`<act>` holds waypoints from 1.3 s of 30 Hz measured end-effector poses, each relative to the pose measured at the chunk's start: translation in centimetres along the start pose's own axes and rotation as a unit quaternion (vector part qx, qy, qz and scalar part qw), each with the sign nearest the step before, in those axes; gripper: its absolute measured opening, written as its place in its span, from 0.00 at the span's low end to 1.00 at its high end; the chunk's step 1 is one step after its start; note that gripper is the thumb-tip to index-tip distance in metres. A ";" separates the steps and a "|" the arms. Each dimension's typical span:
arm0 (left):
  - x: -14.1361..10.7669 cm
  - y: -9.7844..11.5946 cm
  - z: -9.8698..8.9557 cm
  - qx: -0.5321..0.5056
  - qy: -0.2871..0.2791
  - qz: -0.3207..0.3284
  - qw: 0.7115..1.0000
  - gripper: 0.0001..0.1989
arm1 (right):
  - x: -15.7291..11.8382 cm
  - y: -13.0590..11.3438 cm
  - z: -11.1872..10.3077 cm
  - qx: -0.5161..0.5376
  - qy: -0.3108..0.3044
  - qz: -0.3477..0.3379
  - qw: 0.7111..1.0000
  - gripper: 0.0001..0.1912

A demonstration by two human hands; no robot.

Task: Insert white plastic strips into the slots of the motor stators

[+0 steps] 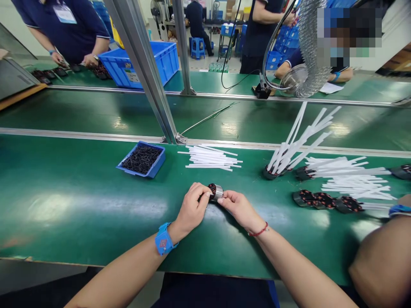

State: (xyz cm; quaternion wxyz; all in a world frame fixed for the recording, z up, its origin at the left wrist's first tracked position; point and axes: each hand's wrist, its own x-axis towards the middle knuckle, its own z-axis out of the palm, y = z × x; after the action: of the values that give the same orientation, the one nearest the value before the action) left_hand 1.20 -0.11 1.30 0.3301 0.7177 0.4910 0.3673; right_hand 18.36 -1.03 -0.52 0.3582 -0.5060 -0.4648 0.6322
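Observation:
A short metallic cylinder [218,192] with a dark, reddish-speckled inside lies between my hands above the green table [96,231]. My left hand [193,207] has its fingers closed at the cylinder's open left end; whether a small piece is pinched there is too small to tell. On the right side, my right hand [239,207] grips the cylinder's rim between thumb and fingers. A blue tray [157,164] full of small black pieces sits beyond my left hand. White strips [212,158] lie in a loose pile straight ahead.
Similar cylinders [303,198] stand at the right, some holding upright white strips [289,149]. Another person's arm [382,256] rests at the right edge. A metal post [144,72] rises beyond the blue tray. Several people and a blue crate [160,60] are across the line.

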 end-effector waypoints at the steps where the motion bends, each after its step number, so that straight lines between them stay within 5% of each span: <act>1: 0.1 -0.3 0.1 -0.005 -0.010 -0.004 1.000 0.10 | 0.0 0.1 -0.1 -0.029 0.008 -0.008 1.000 0.16; 6: 0.4 -1.8 0.7 -0.022 -0.036 -0.087 0.995 0.06 | -0.3 0.3 -0.1 -0.162 0.025 -0.044 0.986 0.12; 13: 0.6 -0.9 0.9 0.006 -0.074 -0.093 0.993 0.04 | -0.9 0.1 -0.3 -0.249 0.046 -0.052 0.966 0.12; 20: 0.3 -0.7 0.6 -0.020 -0.078 -0.099 0.992 0.06 | -1.2 -0.3 -1.7 -0.220 -0.027 -0.021 0.975 0.14; 23: 0.4 -1.2 0.4 -0.060 -0.079 -0.097 0.990 0.06 | -1.0 -1.2 -2.6 -0.260 -0.070 -0.023 0.963 0.16; 25: 0.7 -1.7 0.2 -0.099 -0.080 -0.105 0.986 0.05 | -0.2 -2.2 -3.2 -0.307 -0.046 -0.057 0.949 0.16; 29: 1.4 -2.2 -0.6 -0.104 -0.079 -0.082 0.988 0.05 | 3.9 -4.5 -3.4 -0.445 0.095 -0.171 0.874 0.15; 33: 1.7 -1.9 -1.6 -0.027 -0.122 -0.053 0.991 0.05 | 8.2 -6.2 -0.8 -0.629 0.020 -0.243 0.738 0.14; 39: 2.5 -2.8 -2.4 0.026 -0.155 -0.079 0.984 0.13 | 11.2 -6.8 2.4 -0.670 -0.035 -0.209 0.711 0.12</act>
State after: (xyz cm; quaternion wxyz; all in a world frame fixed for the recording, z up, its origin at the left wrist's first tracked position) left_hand -1.48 3.39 0.68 0.4113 0.7335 0.4981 0.2115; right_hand 13.31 10.90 2.63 0.0315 -0.4803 -0.8728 0.0806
